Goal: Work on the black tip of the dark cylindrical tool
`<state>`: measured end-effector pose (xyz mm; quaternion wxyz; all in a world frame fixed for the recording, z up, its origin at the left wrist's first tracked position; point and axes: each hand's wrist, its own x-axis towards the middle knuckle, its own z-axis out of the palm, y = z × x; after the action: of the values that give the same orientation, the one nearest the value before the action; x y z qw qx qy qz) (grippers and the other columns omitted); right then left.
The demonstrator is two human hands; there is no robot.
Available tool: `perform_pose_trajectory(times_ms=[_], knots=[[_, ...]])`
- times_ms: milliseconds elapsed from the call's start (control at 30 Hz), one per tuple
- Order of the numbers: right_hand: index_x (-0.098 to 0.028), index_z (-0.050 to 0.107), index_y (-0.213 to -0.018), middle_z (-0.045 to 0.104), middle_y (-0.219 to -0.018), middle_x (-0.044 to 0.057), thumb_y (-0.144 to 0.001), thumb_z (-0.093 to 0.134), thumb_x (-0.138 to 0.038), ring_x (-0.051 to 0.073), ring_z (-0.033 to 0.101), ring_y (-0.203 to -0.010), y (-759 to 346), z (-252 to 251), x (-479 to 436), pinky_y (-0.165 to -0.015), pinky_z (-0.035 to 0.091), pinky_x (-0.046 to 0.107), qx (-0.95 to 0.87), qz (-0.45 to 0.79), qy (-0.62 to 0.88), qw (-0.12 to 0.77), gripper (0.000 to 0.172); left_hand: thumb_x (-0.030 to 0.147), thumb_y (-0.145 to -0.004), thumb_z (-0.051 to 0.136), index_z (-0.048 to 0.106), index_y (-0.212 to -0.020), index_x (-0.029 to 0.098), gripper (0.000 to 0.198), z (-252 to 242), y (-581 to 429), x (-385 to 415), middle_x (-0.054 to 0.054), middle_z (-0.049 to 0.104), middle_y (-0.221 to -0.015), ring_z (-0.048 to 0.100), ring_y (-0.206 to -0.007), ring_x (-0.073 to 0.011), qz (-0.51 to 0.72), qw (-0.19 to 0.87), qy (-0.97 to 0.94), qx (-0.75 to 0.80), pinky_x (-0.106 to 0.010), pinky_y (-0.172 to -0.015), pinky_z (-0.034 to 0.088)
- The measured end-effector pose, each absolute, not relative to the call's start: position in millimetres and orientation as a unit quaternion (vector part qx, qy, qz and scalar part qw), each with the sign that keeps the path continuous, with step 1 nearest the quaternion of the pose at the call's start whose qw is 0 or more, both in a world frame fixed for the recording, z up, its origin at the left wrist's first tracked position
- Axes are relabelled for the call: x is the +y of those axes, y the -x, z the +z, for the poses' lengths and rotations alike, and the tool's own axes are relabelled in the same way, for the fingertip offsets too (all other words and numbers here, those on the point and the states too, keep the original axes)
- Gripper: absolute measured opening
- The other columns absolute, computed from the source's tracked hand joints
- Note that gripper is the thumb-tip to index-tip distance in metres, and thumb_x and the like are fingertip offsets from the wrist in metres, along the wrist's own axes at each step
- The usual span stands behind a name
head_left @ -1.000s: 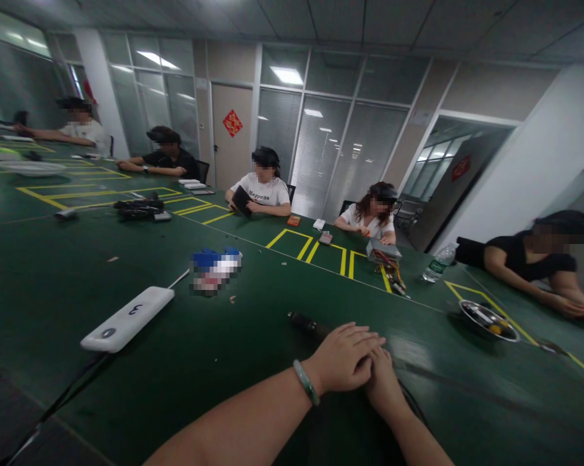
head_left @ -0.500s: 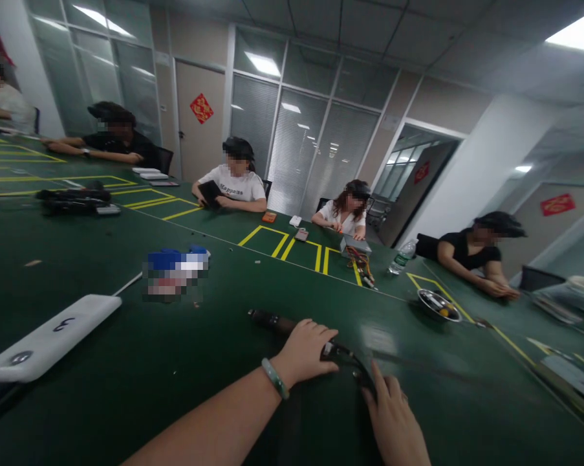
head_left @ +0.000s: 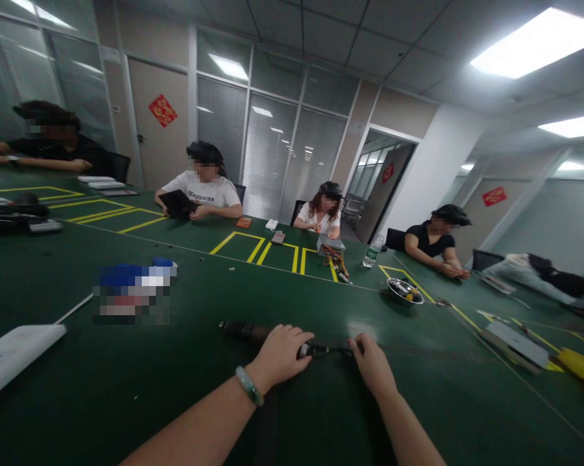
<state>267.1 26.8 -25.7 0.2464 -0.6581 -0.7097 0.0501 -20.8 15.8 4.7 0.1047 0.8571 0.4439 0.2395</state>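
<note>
A long, dark, tube-like device (head_left: 246, 332) lies on the green table (head_left: 185, 401), its exact kind unclear. My left hand (head_left: 284, 349), with a green bangle at the wrist, is wrapped over its right part and hides much of it. From there a thin black cable (head_left: 328, 350) runs to the right. My right hand (head_left: 372, 366) pinches the cable's right end between thumb and fingers. The stretch of cable between both hands is nearly straight.
A white power strip (head_left: 22, 349) and a pixelated blue-and-white item (head_left: 136, 285) lie to the left. Farther off are a metal bowl (head_left: 405, 292) with small things, a water bottle (head_left: 373, 251) and a grey box (head_left: 331, 244) with coloured wires. Several people sit across the table.
My right hand has moved up and closed on the cable, which hung in a curve and is now straighter. My left hand stays on the device. The view has swung to the right.
</note>
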Motion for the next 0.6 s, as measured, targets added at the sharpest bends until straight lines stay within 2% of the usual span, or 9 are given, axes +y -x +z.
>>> perform_pose_trajectory(times_ms=[167,267,467,600], knots=[[-0.022,0.059,-0.083,0.061,-0.092,0.004,-0.097,0.038,-0.046,0.019,0.058,-0.082,-259,-13,5,-0.072,0.043,0.03,-0.738,0.062,0.632,0.23,0.035,0.035,-0.088,0.061,0.057,-0.124,0.033,0.037,4,18,18,0.0,0.057,-0.131,0.05,-0.12,-0.0227,0.255,0.087,-0.864,0.426,-0.043,-0.105,0.032],[-0.023,0.066,-0.085,0.062,-0.094,0.005,-0.097,0.04,-0.039,0.019,0.058,-0.086,-249,1,-3,-0.076,0.044,0.031,-0.756,0.057,0.611,0.225,0.033,0.034,-0.087,0.063,0.059,-0.12,0.032,0.034,4,17,18,0.0,0.059,-0.126,0.053,-0.115,-0.0222,0.251,0.083,-0.868,0.421,-0.042,-0.101,0.036],[-0.027,0.074,-0.093,0.069,-0.092,0.003,-0.092,0.051,-0.025,0.021,0.06,-0.088,-222,11,-12,-0.081,0.043,0.032,-0.789,0.08,0.588,0.16,0.022,0.03,-0.085,0.066,0.061,-0.113,0.03,0.029,6,12,17,0.001,0.061,-0.113,0.056,-0.103,-0.0198,0.249,0.061,-0.875,0.411,-0.036,-0.091,0.041],[-0.029,0.073,-0.098,0.071,-0.097,-0.001,-0.09,0.055,-0.02,0.02,0.062,-0.092,-212,8,-14,-0.084,0.041,0.031,-0.769,0.103,0.606,0.176,0.022,0.025,-0.087,0.062,0.062,-0.109,0.028,0.023,6,8,19,0.0,0.061,-0.109,0.055,-0.1,-0.0197,0.25,0.049,-0.878,0.404,-0.034,-0.088,0.042]])
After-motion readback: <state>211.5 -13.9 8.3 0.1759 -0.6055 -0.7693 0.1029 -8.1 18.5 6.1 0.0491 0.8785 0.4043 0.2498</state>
